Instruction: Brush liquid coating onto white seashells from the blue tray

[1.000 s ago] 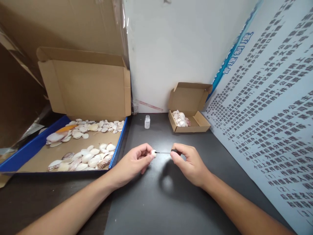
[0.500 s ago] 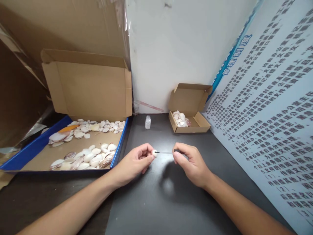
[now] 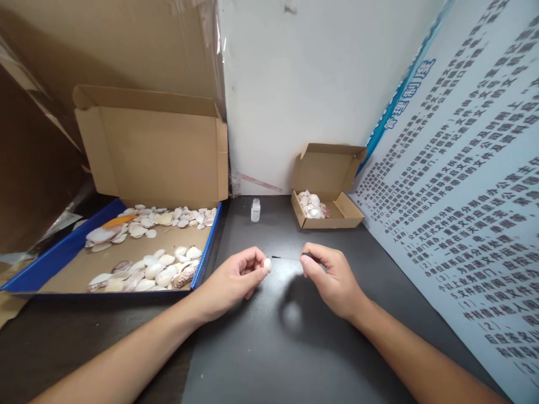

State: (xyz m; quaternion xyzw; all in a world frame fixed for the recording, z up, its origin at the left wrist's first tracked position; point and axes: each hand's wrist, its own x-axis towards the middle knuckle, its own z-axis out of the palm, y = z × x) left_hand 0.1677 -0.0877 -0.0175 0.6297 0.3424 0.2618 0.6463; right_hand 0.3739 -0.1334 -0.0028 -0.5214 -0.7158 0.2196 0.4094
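My left hand [image 3: 245, 270] pinches a small white shell [image 3: 268, 265] between thumb and fingertips, above the dark tabletop. Opposite it, my right hand [image 3: 326, 269] is closed on the dark end of a thin brush [image 3: 288, 258]. The brush's clear stem points left, and its black tip is just right of the shell, slightly apart from it. Beyond the hands, a small open glass bottle [image 3: 255, 211] with whitish contents stands upright. My fingers hide most of the brush's handle.
At left, a large blue-sided cardboard box [image 3: 206, 247] stands open with many shells [image 3: 164, 275] in two groups. A smaller open cardboard box [image 3: 332, 222] at back right holds white shells [image 3: 310, 205]. Behind is a white wall [image 3: 286, 101]; a printed board [image 3: 471, 185] leans along the right.
The brush tip has come off the shell and lifted slightly, moving a little to the right with my right hand. My left hand still holds the shell nearly in place.
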